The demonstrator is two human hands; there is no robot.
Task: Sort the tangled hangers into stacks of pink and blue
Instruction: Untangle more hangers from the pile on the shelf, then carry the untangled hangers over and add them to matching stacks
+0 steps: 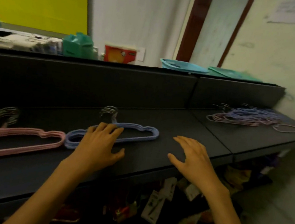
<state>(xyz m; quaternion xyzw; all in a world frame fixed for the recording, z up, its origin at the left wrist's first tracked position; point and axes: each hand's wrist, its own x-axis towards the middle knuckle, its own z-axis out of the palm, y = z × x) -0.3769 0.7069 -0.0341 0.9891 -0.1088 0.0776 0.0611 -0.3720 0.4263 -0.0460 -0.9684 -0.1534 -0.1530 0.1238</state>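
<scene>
A stack of blue hangers (pixel 141 132) lies on the black shelf (pixel 166 151) in the middle, metal hooks pointing to the back wall. My left hand (pixel 100 143) rests flat on the stack's lower bar with straight fingers. To its left lies a stack of pink hangers (pixel 28 140), touching the blue stack's end. My right hand (pixel 192 158) hovers open over the bare shelf to the right of the blue stack, holding nothing. A tangled heap of pink and blue hangers (pixel 248 116) lies at the far right of the shelf, with one loose pink hanger (pixel 291 129) beside it.
A black back panel (pixel 90 82) rises behind the shelf. Behind it stand a teal basket (pixel 78 45), a red box (pixel 119 53), a blue basket (pixel 182 65) and a green bin (pixel 231 73). Packaged goods (pixel 155 206) hang below the shelf's front edge.
</scene>
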